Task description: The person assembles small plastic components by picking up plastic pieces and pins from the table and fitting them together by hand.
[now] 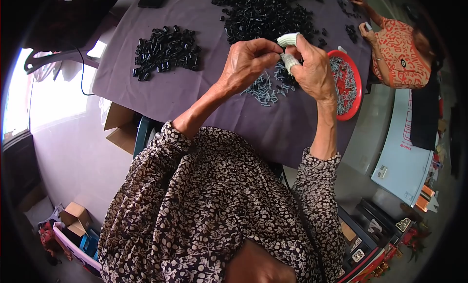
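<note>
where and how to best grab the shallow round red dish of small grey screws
Pinch the red dish by its raised right rim, probably best from the right: it is wide and open-topped, and the right hand hides part of its left edge.

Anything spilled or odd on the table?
Possibly: small silvery screw-like metal pieces lie loose on the purple tablecloth, outside the shallow red plastic bowl that holds similar ones. That may be a deliberate working pile, though. No damage stands out.
</note>
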The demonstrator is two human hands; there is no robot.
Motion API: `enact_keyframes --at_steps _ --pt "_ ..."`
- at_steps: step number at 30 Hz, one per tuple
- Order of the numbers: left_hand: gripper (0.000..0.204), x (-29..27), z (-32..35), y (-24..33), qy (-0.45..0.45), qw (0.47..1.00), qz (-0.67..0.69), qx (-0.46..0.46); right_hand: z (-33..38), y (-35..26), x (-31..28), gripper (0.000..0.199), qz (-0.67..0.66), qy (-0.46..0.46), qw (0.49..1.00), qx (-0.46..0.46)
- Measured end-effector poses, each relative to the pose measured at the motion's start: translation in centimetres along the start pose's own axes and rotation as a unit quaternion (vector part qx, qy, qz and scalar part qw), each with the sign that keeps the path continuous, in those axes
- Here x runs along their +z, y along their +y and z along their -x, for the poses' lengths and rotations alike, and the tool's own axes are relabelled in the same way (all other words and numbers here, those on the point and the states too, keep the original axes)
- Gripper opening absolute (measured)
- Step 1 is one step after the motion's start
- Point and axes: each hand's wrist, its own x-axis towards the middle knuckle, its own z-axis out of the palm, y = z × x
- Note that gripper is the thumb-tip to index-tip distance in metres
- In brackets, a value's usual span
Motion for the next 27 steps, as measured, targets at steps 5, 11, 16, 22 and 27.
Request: enact_keyframes --at_steps 5,11,16,22,27 --pt "0.017 0.9 -1.0 1.6 0.028 0.996 0.086 0.017 -1.8 0.3 -1.9 0.019 -0.089 -0.026 0.995 0.036" --pt "0.015 0.5 -2.9 0.7 0.008 0.971 0.237 0.014 -1.7 1.9 -2.1 0.026 -0.215 0.020 0.968 0.128" --pt "0.015 0.0 -3.3 1.0 0.027 0.950 0.311 0.008 1.4 7.0 1.4 0.016 -0.039 0.011 0.990 0.134" --pt "0.014 -0.6 -3.2 0.8 0.018 0.950 0.311 0.003 3.9 9.0 5.2 0.014 0.155 -0.061 0.982 0.086" --pt "0.014 -0.5 -2.9 0.6 0.022 0.954 0.298 -0.008 4.3 9.3 5.8 0.009 0.220 -0.076 0.972 0.022"
